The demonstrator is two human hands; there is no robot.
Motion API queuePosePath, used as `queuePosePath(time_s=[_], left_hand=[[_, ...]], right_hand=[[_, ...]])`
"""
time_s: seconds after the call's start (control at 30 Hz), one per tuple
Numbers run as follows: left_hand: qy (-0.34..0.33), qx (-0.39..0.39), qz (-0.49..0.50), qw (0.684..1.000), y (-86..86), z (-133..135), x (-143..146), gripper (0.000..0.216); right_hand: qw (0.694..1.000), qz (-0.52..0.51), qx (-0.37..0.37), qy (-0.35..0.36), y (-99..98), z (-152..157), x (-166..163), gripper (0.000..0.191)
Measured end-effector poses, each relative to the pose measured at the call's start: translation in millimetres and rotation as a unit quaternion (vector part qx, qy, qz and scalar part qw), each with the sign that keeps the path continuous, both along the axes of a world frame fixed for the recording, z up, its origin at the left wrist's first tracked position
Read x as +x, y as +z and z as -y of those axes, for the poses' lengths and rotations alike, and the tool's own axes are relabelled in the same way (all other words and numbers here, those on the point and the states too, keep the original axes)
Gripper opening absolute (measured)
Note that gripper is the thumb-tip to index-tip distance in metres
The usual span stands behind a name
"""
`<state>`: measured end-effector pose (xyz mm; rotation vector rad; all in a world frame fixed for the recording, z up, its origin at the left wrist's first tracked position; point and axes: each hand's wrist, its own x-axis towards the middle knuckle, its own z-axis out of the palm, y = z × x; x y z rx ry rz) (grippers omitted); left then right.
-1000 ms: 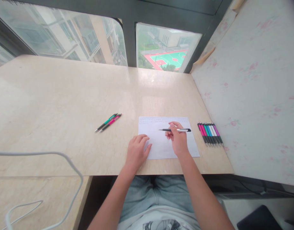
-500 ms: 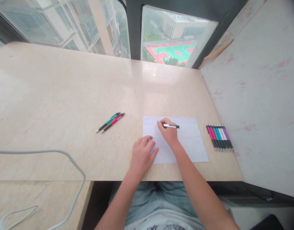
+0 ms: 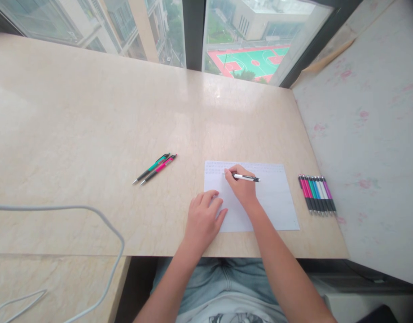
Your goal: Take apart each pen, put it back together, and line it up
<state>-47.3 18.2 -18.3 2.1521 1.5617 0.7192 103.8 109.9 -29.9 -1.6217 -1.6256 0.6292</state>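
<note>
A white sheet of paper [image 3: 274, 202] with faint rows of writing along its top lies near the front edge of the beige desk [image 3: 92, 134]. My right hand [image 3: 242, 188] is closed around a white and black pen [image 3: 248, 177], its tip down on the upper left part of the sheet. My left hand [image 3: 203, 220] rests flat on the sheet's lower left corner, fingers spread, holding nothing.
Two pens [image 3: 155, 168], one green and one pink, lie side by side to the left of the sheet. A row of several coloured pens [image 3: 317, 194] lies to its right, close to the flower-patterned wall [image 3: 368, 134]. A white cable [image 3: 105, 224] loops over the desk's left front. Windows [image 3: 247, 49] run behind.
My right hand has brought the pen down from above the sheet's middle to the upper left lines and is holding it there. The left hand stays on the paper.
</note>
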Motion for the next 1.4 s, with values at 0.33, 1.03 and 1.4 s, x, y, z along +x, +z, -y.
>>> queuePosePath(time_s=[0.33, 1.03, 1.4], left_hand=[[0.000, 0.001, -0.008, 1.000, -3.6, 0, -1, 0.010], [0.012, 0.001, 0.010, 1.000, -2.5, -4, 0, 0.008], [0.016, 0.021, 0.014, 1.000, -6.6, -6, -2, 0.008]], right_hand=[[1.000, -0.003, 0.010, -0.015, -1.3, 2, 1, 0.025], [0.948, -0.315, -0.003, -0.049, -1.2, -2, 12, 0.048], [0.909, -0.381, -0.125, -0.116, 18.5, 51, 28, 0.078]])
